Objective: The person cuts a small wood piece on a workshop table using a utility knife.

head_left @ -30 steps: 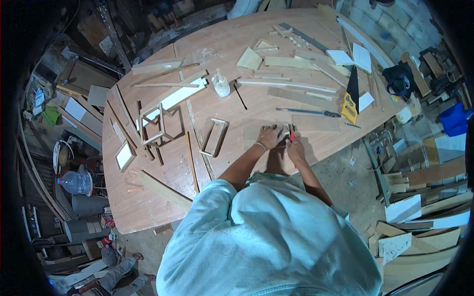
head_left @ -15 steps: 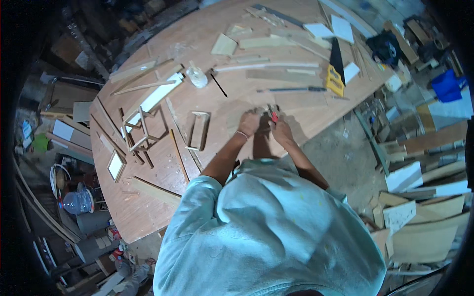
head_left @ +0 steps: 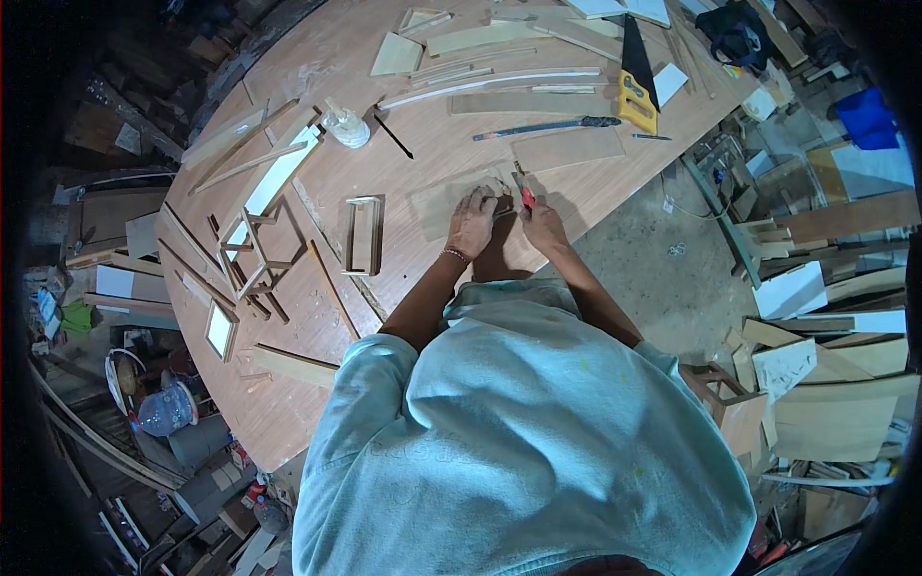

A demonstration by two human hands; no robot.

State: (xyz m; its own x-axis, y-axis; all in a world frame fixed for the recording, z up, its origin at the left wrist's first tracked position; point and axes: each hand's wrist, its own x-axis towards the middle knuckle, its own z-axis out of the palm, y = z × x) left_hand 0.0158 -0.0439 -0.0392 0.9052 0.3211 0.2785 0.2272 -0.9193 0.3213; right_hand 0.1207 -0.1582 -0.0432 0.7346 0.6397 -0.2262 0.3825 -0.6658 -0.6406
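Note:
My left hand (head_left: 473, 223), a beaded bracelet at its wrist, sits over the edge of a thin wooden sheet (head_left: 429, 208) lying on the table. Its fingers are bent together, and what they hold is hidden. Just to the right, my right hand (head_left: 545, 228) is closed around a small red-handled tool (head_left: 527, 198). That tool's narrow tip points away from me; its exact kind is too small to tell. The two hands are close together, near the table's front edge. Beyond them lies another thin wooden board (head_left: 569, 147).
On the wooden table (head_left: 317, 403), a yellow-handled handsaw (head_left: 638, 101) lies far right. A clear plastic container (head_left: 346, 126) stands farther back. Left are a small rectangular wooden frame (head_left: 362, 235), a stick-built frame (head_left: 252, 252) and several strips. Stacked boards (head_left: 831, 422) fill the right floor.
The view has shifted, so the table's contents appear higher and slightly left. My left hand has moved a little away from the tool, over the sheet. My right hand still grips the red-handled tool.

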